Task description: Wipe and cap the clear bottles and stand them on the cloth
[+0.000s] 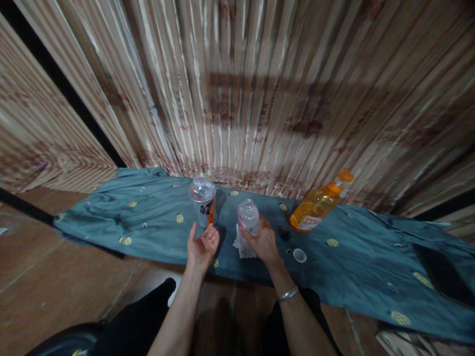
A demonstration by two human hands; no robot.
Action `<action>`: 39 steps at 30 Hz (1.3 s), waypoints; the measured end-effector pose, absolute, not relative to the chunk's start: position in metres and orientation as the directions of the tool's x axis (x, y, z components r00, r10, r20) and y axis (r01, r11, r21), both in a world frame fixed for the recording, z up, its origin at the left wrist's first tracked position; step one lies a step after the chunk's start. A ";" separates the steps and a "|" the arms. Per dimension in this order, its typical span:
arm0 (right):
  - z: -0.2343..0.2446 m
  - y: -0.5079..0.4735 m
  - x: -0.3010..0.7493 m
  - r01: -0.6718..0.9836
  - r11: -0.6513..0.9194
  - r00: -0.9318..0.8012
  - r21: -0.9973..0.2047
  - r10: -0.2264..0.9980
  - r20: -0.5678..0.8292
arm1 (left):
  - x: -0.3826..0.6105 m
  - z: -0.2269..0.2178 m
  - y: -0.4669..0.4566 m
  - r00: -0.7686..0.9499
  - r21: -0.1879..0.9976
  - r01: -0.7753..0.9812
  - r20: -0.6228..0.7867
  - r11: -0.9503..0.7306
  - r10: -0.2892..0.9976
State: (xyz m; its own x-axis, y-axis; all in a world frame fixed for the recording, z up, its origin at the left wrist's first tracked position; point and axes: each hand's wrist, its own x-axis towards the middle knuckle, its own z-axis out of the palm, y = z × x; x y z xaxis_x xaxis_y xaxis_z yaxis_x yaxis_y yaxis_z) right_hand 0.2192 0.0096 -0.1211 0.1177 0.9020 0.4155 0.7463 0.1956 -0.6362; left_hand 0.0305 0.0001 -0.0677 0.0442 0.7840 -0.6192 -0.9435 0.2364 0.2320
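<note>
My right hand (pixel 264 241) is wrapped round a small clear bottle (pixel 248 215) that stands on a white tissue (pixel 243 248) on the blue-green cloth (pixel 148 227). My left hand (pixel 202 243) hovers palm up with its fingers curled loosely apart, holding nothing, just in front of a clear plastic cup with a domed lid (pixel 203 199). An orange pump bottle (pixel 319 205) stands tilted to the right of my right hand.
A small white cap (pixel 299 255) and a small dark object (pixel 285 234) lie on the cloth near my right wrist. A striped curtain (pixel 260 89) hangs behind. Brown tiled floor (pixel 55 287) lies to the left; my dark trousers show below.
</note>
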 end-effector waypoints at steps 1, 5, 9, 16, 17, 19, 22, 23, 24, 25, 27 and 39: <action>-0.120 0.009 0.219 0.747 0.196 0.119 -0.635 0.901 0.418 | 0.030 -0.071 -0.004 0.031 0.263 -0.934 -0.618 0.243 0.786; -0.116 0.008 0.218 0.745 0.173 0.138 -0.645 0.905 0.402 | 0.037 -0.093 -0.011 -0.068 0.527 -0.805 -0.538 0.272 0.840; -0.112 0.007 0.218 0.718 0.173 0.140 -0.674 0.913 0.383 | 0.059 -0.116 -0.001 -0.219 0.894 -0.442 -0.192 0.078 0.957; -0.114 0.006 0.227 0.612 0.235 0.078 -0.755 0.932 0.353 | 0.081 -0.125 0.029 0.070 0.997 0.005 0.083 -0.083 0.994; -0.115 0.005 0.229 0.596 0.246 0.062 -0.764 0.935 0.349 | 0.083 -0.124 0.033 0.108 0.993 0.027 0.115 -0.119 0.987; -0.117 0.004 0.232 0.572 0.251 0.037 -0.781 0.943 0.330 | 0.087 -0.121 0.038 0.136 0.990 0.044 0.129 -0.136 0.982; -0.119 0.003 0.237 0.543 0.226 0.029 -0.809 0.958 0.287 | 0.093 -0.118 0.039 0.087 0.998 0.008 0.067 -0.068 0.994; -0.120 0.002 0.240 0.533 0.204 0.042 -0.821 0.963 0.266 | 0.095 -0.116 0.038 0.060 0.998 -0.022 0.053 -0.051 0.997; -0.120 0.003 0.243 0.526 0.175 0.064 -0.833 0.968 0.244 | 0.096 -0.115 0.037 0.034 0.998 -0.052 0.043 -0.041 0.998; -0.121 0.003 0.245 0.523 0.145 0.088 -0.840 0.971 0.222 | 0.097 -0.113 0.035 0.013 0.996 -0.082 0.037 -0.036 0.999; -0.124 0.005 0.251 0.545 0.097 0.127 -0.833 0.972 0.196 | 0.097 -0.110 0.032 -0.015 0.991 -0.134 0.024 -0.026 1.000; -0.131 0.012 0.245 0.900 -0.033 0.044 -0.435 0.999 0.015 | 0.068 -0.092 0.013 -0.063 0.995 -0.097 0.031 -0.037 0.998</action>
